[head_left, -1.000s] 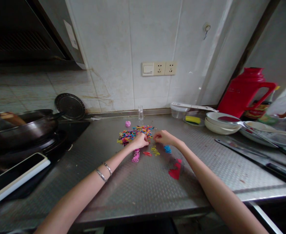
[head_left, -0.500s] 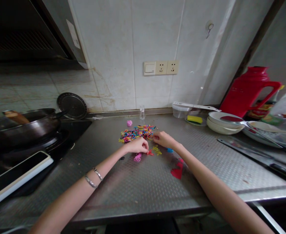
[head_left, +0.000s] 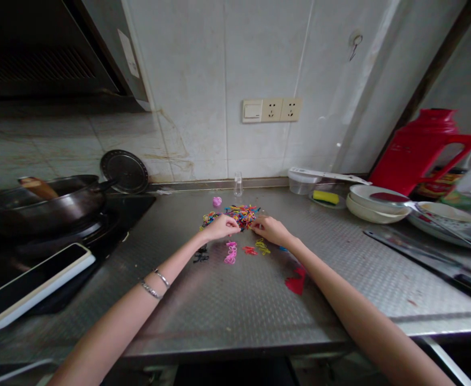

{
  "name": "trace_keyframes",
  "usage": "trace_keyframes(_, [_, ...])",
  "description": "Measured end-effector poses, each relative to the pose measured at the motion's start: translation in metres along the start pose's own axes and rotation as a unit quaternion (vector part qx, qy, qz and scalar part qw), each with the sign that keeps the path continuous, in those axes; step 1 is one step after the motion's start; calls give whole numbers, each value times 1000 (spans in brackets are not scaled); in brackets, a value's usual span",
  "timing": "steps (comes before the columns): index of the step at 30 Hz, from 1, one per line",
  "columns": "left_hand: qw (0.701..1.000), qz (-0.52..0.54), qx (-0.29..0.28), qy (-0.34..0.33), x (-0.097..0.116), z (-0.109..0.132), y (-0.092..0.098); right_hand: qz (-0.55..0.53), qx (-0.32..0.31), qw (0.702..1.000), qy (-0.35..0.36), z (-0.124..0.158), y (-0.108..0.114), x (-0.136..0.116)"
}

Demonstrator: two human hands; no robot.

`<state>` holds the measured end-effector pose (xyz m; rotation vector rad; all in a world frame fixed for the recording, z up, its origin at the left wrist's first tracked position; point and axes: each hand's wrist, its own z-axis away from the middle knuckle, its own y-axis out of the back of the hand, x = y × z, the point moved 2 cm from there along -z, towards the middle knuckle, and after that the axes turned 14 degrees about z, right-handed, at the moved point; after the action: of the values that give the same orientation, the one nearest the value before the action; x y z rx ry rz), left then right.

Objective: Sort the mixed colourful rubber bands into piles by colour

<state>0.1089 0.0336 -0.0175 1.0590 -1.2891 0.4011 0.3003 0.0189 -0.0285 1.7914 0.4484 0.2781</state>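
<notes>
A heap of small mixed-colour rubber bands [head_left: 239, 214] lies on the steel counter [head_left: 227, 300]. My left hand [head_left: 220, 227] rests at its near left edge, fingers curled in a pinch among the bands. My right hand [head_left: 269, 229] sits at the heap's right edge, fingers also pinched together. What each pinch holds is too small to name. In front of the hands lie small sorted clusters: black bands [head_left: 200, 255], pink bands [head_left: 231, 252], red bands [head_left: 250, 250] and yellow bands [head_left: 262, 246]. A few blue bands [head_left: 283, 248] show by my right wrist. One pink band [head_left: 217, 201] lies behind the heap.
A wok [head_left: 54, 201] sits on the stove at left, with a phone [head_left: 34, 284] near the front edge. A small glass [head_left: 238, 184], a plastic tub [head_left: 301, 182], a sponge [head_left: 326, 197], stacked bowls [head_left: 374, 202], a red jug [head_left: 424, 147] and knives [head_left: 428, 260] fill the right.
My left hand went down to the sorted clusters, then returned to the heap's edge. A black cluster now shows left of the pink one. The camera shifted slightly left.
</notes>
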Motion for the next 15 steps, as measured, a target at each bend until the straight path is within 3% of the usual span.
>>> trace_keyframes(6, [995,10,83,61,-2,6,14,-24,1,1000,1,-1,-1,4])
trace_keyframes(15, [989,48,119,69,-13,9,24,-93,-5,995,19,-4,0,16])
